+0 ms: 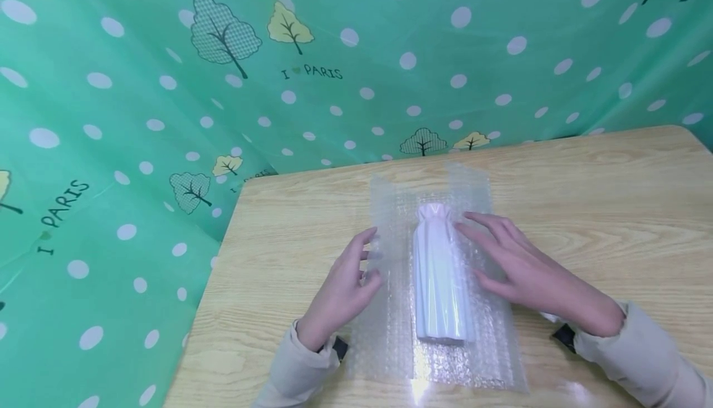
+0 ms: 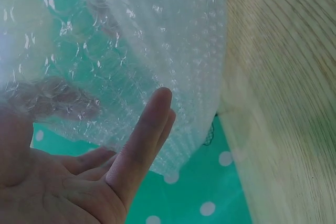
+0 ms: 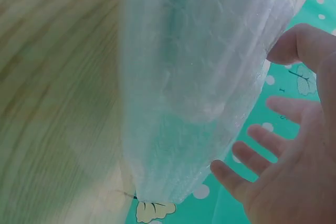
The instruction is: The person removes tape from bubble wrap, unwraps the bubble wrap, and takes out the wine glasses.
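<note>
A glossy pale vase with a pleated body and pinched neck lies on bubble wrap, its neck toward the table's far side. Whether a layer also covers its top, I cannot tell. My left hand is at the wrap's left edge, fingers apart; in the left wrist view its index finger stretches along the raised plastic. On the other side, my right hand spreads over the wrap's right edge beside the vase. In the right wrist view, its thumb is close to or touching the bubble wrap.
The wrap lies on a light wooden table. Behind and to the left hangs a green cloth with white dots and printed trees. Dark wrist straps show at both sleeves.
</note>
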{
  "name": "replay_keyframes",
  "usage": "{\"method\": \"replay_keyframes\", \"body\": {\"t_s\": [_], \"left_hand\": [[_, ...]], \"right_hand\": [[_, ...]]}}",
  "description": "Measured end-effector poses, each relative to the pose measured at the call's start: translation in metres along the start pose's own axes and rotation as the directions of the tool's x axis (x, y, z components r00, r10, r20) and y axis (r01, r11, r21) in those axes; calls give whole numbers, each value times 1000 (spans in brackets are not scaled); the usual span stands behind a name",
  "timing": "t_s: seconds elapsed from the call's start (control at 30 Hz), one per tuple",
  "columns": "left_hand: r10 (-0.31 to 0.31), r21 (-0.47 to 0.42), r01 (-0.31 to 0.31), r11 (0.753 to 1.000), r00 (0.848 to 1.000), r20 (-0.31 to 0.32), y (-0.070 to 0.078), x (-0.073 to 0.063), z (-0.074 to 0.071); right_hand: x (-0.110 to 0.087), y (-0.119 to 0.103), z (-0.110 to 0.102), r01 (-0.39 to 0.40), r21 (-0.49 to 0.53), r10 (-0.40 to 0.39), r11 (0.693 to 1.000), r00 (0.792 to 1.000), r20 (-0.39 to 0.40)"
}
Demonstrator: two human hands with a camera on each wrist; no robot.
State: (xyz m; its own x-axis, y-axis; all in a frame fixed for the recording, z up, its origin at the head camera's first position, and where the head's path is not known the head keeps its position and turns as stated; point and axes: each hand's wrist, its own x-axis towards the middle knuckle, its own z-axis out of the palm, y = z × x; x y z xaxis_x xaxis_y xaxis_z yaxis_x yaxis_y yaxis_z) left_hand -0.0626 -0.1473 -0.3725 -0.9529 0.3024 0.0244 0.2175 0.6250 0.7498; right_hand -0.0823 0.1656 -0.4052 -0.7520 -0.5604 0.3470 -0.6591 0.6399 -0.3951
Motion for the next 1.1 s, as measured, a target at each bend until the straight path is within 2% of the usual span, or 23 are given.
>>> {"method": "replay_keyframes", "body": {"t_s": [0.37,0.53,0.77,1.1], "left_hand": [[19,-16,-19,1000,1000,-5,-8,0,-2],[29,-12,-29,999,999,-12,-12,2,-3],[65,25,-64,998,997,-40,-16,3,-4],[15,22,-14,1000,999,-46,-18,1,-7]], "right_hand": [[-1,1,-6,29,-17,-28,999,998,65],[-2,1,-8,-12,29,10,1000,996,88],[-5,3,-15,-57,53,53,997,996,74],[-6,12,-20,-134,60,128,989,988,92]]}}
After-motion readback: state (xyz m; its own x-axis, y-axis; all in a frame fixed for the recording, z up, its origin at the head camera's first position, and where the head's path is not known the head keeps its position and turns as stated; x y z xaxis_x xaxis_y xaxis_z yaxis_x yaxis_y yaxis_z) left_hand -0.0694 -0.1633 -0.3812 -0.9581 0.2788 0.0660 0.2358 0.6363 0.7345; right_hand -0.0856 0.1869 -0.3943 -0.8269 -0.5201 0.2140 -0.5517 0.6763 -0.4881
